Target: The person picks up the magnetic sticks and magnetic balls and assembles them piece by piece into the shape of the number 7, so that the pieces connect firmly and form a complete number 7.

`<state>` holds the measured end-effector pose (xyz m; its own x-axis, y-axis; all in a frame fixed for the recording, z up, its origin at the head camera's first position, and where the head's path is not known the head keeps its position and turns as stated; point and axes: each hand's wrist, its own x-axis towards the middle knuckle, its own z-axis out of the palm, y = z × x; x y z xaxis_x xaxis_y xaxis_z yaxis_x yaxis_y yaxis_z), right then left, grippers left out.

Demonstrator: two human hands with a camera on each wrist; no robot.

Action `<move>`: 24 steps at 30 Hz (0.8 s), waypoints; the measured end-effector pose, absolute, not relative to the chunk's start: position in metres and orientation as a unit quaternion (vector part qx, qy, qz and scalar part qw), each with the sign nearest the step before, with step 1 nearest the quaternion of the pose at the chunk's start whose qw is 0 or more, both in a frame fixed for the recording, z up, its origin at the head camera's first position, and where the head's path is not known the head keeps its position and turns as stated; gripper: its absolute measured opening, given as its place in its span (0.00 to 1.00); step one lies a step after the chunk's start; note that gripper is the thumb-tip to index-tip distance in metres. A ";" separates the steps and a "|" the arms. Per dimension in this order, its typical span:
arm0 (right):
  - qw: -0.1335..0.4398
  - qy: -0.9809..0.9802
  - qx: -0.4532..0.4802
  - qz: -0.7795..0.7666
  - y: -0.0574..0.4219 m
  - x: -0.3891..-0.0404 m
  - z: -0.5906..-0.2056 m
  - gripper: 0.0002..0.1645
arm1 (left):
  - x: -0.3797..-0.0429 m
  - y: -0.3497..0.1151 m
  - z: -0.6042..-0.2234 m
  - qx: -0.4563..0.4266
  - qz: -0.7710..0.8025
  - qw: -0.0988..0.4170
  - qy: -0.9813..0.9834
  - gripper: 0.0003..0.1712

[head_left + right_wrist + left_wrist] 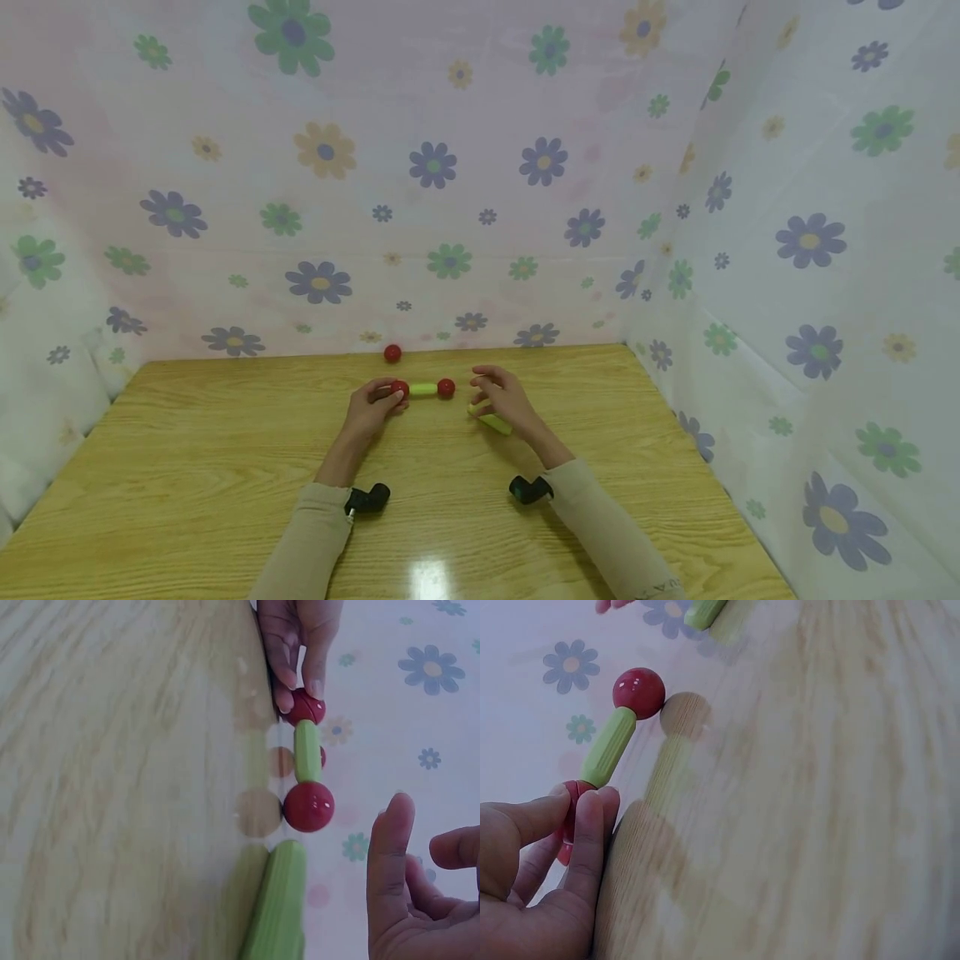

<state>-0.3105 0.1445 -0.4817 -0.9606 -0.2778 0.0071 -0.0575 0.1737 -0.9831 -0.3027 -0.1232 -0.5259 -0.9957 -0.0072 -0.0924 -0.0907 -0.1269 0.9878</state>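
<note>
Thumb and fingers of my left hand [369,412] pinch a red ball [400,388] at the left end of a light-green rod [423,389]. At the rod's other end sits a second red ball [446,388], low over the table. My right hand [513,403] is just to the right of this piece, its fingers loosely bent and holding nothing. A separate green rod [497,423] lies slanted on the table beneath it; in the right wrist view this loose rod [277,907] is apart from the fingers.
Another red ball [392,353] rests near the back edge of the wooden table [225,467]. Flower-patterned cloth [495,192] rises behind the table and along both sides. A small black camera is worn on each wrist.
</note>
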 end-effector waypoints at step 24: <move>0.083 0.834 -0.165 -0.520 0.175 -0.301 -0.484 0.17 | -0.301 -0.121 -0.526 -0.043 0.759 0.010 0.650 0.24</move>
